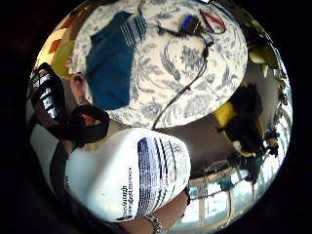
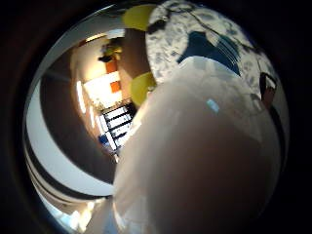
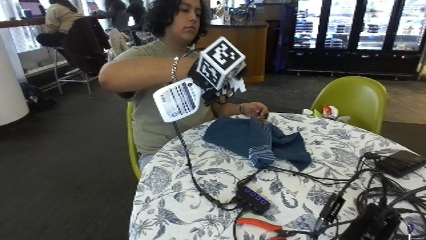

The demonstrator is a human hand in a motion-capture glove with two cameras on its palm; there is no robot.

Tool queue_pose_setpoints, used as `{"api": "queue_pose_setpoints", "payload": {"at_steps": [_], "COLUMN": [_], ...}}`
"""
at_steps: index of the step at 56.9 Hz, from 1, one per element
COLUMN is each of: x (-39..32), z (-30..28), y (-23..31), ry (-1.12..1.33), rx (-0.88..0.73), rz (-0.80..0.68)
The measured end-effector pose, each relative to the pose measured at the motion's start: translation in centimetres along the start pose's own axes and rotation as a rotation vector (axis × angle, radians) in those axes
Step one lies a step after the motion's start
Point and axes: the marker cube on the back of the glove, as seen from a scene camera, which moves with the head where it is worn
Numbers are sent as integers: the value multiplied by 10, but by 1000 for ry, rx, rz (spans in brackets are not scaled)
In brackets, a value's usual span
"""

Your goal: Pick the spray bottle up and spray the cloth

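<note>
I hold the white spray bottle [image 3: 178, 99] up in the air in my gloved right hand [image 3: 212, 84], my grip wrapped around its neck, well above the tabletop [image 3: 200, 185]. I judge it is raised and tilted this way so the nozzle, which I cannot see from any view, can aim down toward the cloth. The bottle's printed label faces outward, and its body slants away from my hand toward seven o'clock in the outside view.

The dark blue cloth [image 3: 256, 140] lies crumpled on the floral-patterned tabletop, toward four o'clock from the bottle and well apart from it. My bare left hand [image 3: 254, 110] rests at the cloth's far edge, probably to keep it in place for spraying.

My right forearm is lifted to about chest height, elbow out to the side, wrist bent so the palm faces the tabletop. The palm views show the bottle close against my palm, with the cloth lying on the tabletop beyond it.
</note>
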Motion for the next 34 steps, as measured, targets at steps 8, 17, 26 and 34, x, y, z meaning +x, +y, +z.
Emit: {"api": "queue_pose_setpoints", "payload": {"at_steps": [8, 17, 26, 34], "x": [-4, -2, 9, -2], "z": [34, 69, 98, 92], "y": [-40, -76, -102, -101], "ry": [116, 206, 237, 177], "rx": [-106, -197, -290, -252], "rz": [132, 212, 270, 232]}}
